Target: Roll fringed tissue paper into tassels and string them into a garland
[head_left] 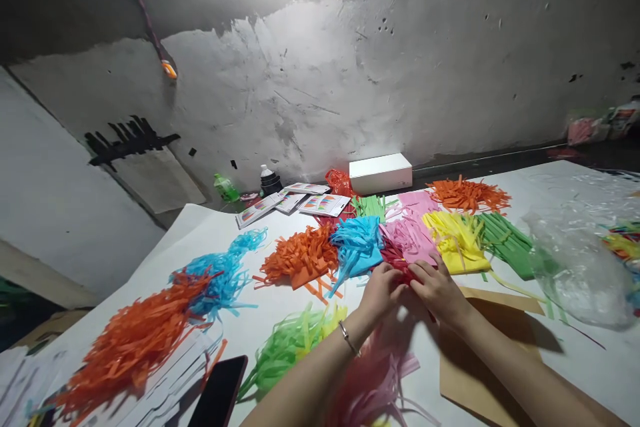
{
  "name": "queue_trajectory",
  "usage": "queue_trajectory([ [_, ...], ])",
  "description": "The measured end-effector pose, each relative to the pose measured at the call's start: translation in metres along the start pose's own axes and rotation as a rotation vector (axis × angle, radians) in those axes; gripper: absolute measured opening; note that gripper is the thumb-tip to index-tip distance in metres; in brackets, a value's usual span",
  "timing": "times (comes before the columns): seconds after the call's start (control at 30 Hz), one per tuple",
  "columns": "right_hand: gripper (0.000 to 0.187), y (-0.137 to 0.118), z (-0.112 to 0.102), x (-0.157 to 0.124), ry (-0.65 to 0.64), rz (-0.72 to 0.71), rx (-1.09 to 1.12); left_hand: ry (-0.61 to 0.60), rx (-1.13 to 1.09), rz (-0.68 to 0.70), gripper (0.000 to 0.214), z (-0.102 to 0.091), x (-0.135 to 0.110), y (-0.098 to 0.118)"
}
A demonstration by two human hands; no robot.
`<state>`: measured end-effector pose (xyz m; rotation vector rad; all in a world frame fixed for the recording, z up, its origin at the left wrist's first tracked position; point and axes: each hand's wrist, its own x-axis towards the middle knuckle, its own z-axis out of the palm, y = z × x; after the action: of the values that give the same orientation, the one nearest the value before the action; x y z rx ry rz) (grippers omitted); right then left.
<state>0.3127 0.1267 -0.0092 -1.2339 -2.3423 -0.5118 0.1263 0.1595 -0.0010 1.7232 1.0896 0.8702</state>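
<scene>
My left hand [383, 292] and my right hand [439, 288] meet at the middle of the white table, fingers closed on a dark red fringed tissue-paper bundle [393, 255]. Much of that bundle is hidden behind my fingers. Just beyond it lies a pink fringed bundle [410, 237]. To its left is a blue bundle [361, 247], then an orange one [303, 255]. On the right are a yellow bundle [457, 243] and a dark green one [507, 243]. Loose light green strips [285, 347] lie left of my left forearm.
A brown paper envelope [465, 380] lies under my right forearm. Clear plastic bags [580, 267] cover the right side. A phone [220, 390] and orange strips [135, 333] are at the left. Printed packets [325, 205] and a white box [381, 173] stand toward the wall.
</scene>
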Motion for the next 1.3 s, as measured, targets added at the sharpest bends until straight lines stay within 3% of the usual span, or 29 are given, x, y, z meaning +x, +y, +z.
queue_trajectory([
  [0.1, 0.019, 0.002, 0.001, -0.001, 0.016, 0.007, -0.011, -0.114, 0.113, 0.130, 0.006, -0.007, 0.012, 0.006],
  [0.17, 0.017, 0.003, 0.001, -0.002, 0.016, 0.018, -0.018, -0.132, 0.180, 0.185, 0.011, -0.009, 0.018, 0.005],
  [0.57, 0.004, 0.003, 0.004, 0.016, -0.121, 0.047, -0.111, -0.015, 0.493, 0.257, 0.019, 0.004, 0.015, 0.000],
  [0.77, 0.005, 0.005, -0.026, 0.028, -0.180, 0.037, -0.137, 0.100, 0.545, 0.280, 0.019, -0.011, 0.017, 0.001],
  [1.0, 0.012, 0.034, -0.064, 0.036, -0.155, 0.078, -0.135, 0.256, 0.446, 0.308, 0.019, -0.035, 0.020, 0.005],
  [1.3, 0.018, 0.086, -0.103, 0.010, -0.040, 0.111, -0.035, 0.264, 0.107, 0.104, 0.024, -0.071, 0.041, 0.006],
])
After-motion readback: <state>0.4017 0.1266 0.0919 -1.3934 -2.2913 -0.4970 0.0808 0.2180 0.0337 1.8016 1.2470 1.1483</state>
